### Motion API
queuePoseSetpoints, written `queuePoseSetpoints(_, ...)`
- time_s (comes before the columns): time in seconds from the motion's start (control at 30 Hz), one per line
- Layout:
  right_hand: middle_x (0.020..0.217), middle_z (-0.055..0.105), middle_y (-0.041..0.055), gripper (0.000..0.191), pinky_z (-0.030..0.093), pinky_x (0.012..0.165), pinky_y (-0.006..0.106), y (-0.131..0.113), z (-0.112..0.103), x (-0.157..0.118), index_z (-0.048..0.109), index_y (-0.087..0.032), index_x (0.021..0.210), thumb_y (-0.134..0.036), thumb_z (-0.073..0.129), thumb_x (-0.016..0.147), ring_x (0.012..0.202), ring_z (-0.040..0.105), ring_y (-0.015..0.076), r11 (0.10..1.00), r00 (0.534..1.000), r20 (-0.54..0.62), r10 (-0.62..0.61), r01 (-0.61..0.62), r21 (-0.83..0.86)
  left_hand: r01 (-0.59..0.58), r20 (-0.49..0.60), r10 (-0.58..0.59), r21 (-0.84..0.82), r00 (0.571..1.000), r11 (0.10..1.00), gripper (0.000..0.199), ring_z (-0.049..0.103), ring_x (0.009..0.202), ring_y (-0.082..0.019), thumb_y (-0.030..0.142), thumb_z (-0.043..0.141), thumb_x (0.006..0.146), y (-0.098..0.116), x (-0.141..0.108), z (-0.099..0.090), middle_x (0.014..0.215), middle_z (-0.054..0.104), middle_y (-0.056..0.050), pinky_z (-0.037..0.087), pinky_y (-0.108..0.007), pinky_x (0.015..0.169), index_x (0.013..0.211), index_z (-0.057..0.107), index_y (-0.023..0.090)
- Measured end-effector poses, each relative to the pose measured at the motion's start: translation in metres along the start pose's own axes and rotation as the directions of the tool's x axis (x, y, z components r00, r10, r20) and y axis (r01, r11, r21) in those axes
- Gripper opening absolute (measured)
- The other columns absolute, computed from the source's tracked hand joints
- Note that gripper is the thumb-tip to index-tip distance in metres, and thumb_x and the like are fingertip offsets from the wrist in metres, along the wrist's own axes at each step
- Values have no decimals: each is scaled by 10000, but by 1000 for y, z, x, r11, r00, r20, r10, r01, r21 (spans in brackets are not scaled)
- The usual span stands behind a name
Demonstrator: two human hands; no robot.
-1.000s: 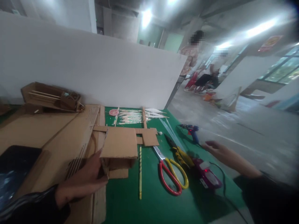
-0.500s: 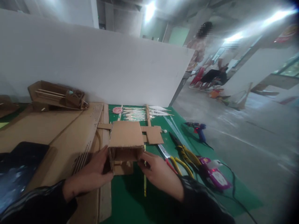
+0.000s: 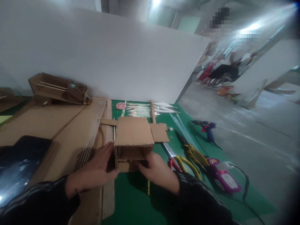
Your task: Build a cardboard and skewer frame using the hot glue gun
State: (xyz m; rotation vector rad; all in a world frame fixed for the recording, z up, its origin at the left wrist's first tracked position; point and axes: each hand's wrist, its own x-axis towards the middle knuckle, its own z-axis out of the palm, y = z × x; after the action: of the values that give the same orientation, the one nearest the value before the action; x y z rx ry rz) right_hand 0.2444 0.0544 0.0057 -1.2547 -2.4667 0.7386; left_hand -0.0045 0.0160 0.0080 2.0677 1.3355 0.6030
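Left hand (image 3: 97,168) grips the cardboard box (image 3: 133,142) on its left wall; right hand (image 3: 158,170) grips its front-right lower edge. Box sits at bench (image 3: 131,203) centre, open end toward wearer. Step, prob.: positioning/assembly. Next move needs steady two-hand hold.

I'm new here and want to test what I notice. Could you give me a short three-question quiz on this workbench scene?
1. True or false: both hands are on the open cardboard box.
2. Which tool lies nearest the right hand?
A. blue glue gun
B. scissors
C. purple device
3. Fill in: the left hand rests over flat ______ sheets, while the box stands at the edge of the green mat.

Key
1. True: the left hand is at the box's left side, the right hand at its lower front.
2. B
3. cardboard
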Motion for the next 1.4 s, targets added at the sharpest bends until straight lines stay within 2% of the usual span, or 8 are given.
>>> queuePoseSetpoints(0.1,980,722,58,200,489,729,262,-3,-5,-3,700,-196,988,-293,528,956,858,668,192,997,1000,-29,-13,15,74,-24,-20,24,6,1000,1000,639,529,1259,-290,155,573,782,-1,0,0,1325,567,-79,450,-412,1074,1392,406,245)
queuePoseSetpoints(0.27,886,734,38,211,474,681,230,-12,-3,-12,702,-200,930,-272,508,973,769,682,157,992,992,26,-123,122,36,-42,-34,44,48,998,998,671,439,1343,-311,201,596,801,-2,0,1,1428,484,-104,382,-457,1137,1424,347,227)
queuePoseSetpoints(0.43,1031,762,62,300,492,711,277,-18,18,-12,592,-225,1254,-238,479,977,845,730,213,972,992,-30,-122,114,-204,-30,-38,32,51,999,998,654,465,1318,-309,202,607,794,0,1,0,1397,500,-102,402,-456,1120,1402,368,228)
queuePoseSetpoints(0.57,936,764,76,338,461,626,273,-19,29,-8,543,-192,1295,-180,480,964,778,729,225,931,995,7,-103,99,-351,-36,-34,38,58,999,998,617,473,1307,-310,201,606,798,-1,0,0,1373,507,-109,398,-469,1122,1370,376,223)
queuePoseSetpoints(0.73,969,750,90,305,464,634,273,-24,30,-6,556,-165,1239,-112,484,947,800,724,224,891,995,64,-71,92,-446,-57,-35,59,60,998,997,684,429,1348,-319,212,614,815,-2,-2,1,1421,465,-111,368,-489,1148,1429,314,247)
queuePoseSetpoints(0.9,1001,745,94,250,499,668,271,-31,29,-4,596,-159,1140,-81,519,915,836,723,225,887,995,102,-24,68,-457,-72,-44,74,56,996,996,715,483,1295,-302,174,611,806,-3,-1,3,1360,511,-99,411,-477,1114,1449,308,254)
queuePoseSetpoints(1.23,1062,730,128,288,507,716,290,-28,39,-2,601,-152,1148,-56,491,901,934,714,253,904,994,114,5,45,-426,-96,-86,101,63,991,993,776,462,1340,-318,177,646,785,-9,-2,9,1418,497,-113,382,-516,1136,1476,302,249)
queuePoseSetpoints(1.4,922,741,48,164,463,673,228,-31,11,-12,624,-187,1015,-157,471,963,778,704,174,946,978,198,-65,124,-301,-103,-76,108,76,991,992,690,514,1286,-303,166,626,792,-4,-1,5,1352,552,-105,428,-485,1100,1429,372,237)
